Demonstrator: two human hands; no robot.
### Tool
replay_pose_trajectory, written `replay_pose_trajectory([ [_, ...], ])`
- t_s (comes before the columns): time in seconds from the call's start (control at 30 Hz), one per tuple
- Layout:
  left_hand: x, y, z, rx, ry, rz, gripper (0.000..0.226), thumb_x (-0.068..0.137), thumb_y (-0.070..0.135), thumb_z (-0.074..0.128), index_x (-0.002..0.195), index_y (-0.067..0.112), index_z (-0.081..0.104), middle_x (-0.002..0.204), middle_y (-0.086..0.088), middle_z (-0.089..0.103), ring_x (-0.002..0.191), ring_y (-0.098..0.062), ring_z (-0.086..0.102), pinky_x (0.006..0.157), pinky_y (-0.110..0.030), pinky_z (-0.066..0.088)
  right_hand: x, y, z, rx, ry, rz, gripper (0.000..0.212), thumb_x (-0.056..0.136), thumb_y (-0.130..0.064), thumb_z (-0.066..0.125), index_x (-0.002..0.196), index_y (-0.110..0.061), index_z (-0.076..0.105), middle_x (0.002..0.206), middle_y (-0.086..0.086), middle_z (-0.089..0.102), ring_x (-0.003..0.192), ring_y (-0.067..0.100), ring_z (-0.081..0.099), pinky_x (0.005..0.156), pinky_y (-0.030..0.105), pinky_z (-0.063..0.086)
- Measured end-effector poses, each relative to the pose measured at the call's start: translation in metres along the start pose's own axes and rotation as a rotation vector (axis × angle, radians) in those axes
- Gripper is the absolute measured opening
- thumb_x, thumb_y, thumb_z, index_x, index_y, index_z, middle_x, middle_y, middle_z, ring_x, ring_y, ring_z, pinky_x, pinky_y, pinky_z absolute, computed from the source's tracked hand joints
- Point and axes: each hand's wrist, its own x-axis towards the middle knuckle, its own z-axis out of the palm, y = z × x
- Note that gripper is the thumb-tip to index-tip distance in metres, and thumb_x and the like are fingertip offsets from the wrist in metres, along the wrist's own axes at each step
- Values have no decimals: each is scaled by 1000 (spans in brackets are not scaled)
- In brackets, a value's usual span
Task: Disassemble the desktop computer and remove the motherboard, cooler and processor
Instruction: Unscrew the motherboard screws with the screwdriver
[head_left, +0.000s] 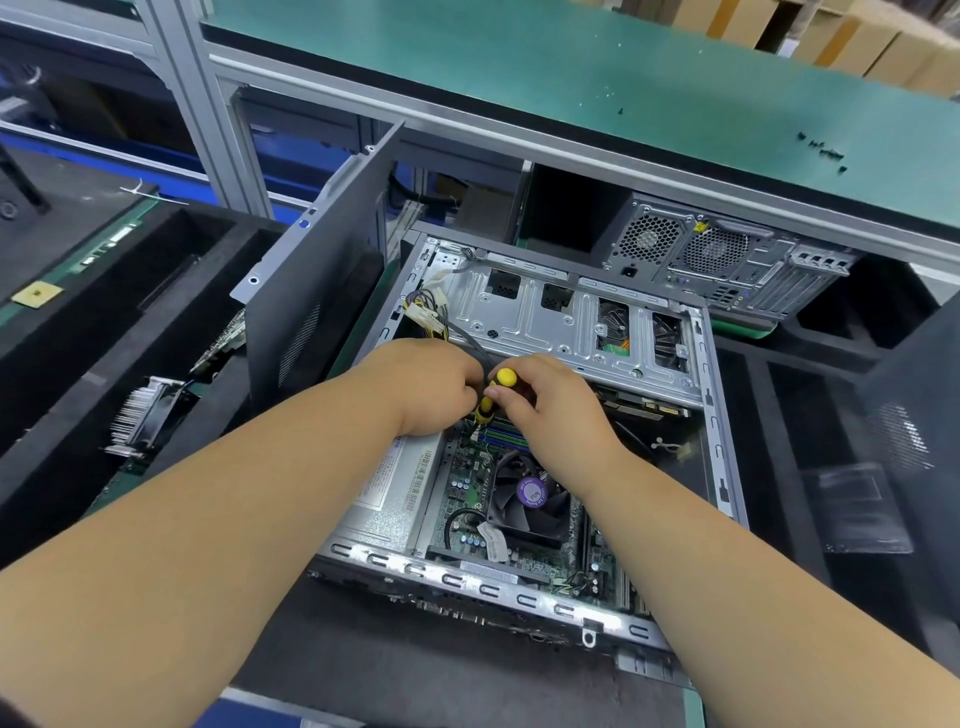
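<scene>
Yellow screwdriver gripped by both hands, open case

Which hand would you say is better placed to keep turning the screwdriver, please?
The right hand, probably: its fingers are curled round the yellow top of the screwdriver, so it can twist. The left hand sits lower beside the shaft over the motherboard, seemingly steadying it; its fingertips are hidden.

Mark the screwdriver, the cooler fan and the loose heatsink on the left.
screwdriver (505, 378), head view, yellow butt of the handle
cooler fan (531, 492), head view, purple hub sticker
loose heatsink (136, 415), head view, metal fins
</scene>
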Motion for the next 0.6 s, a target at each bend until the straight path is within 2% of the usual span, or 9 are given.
replay_pose_trajectory([
  [0.17,1,-1,0,-6,-1,3,16,87,33,44,83,29,59,79,4,58,76,-19,55,61,-28,40,5,-5,-2,-84,-72,-34,20,96,-27,59,113,-17,63,105,1,57,98,20,53,82,32,42],
  [0.33,2,-1,2,-2,17,-47,25,85,37,43,87,27,67,78,2,61,75,-19,58,62,-28,46,9,-11,-6,-196,-140,-82,28,98,-20,53,126,-18,57,117,4,52,105,24,54,88,36,45],
  [0.47,3,0,2,5,20,-62,25,85,37,44,82,24,65,72,1,58,70,-19,56,59,-27,42,5,-13,-4,-210,-106,-137,33,95,-10,52,127,-15,55,121,6,55,107,27,54,89,39,44],
  [0.6,3,0,2,-2,19,-67,24,85,38,45,81,23,64,71,2,57,68,-17,54,58,-27,39,3,-12,0,-142,-50,-118,26,94,-16,58,120,-15,62,113,4,58,105,22,54,89,32,42],
])
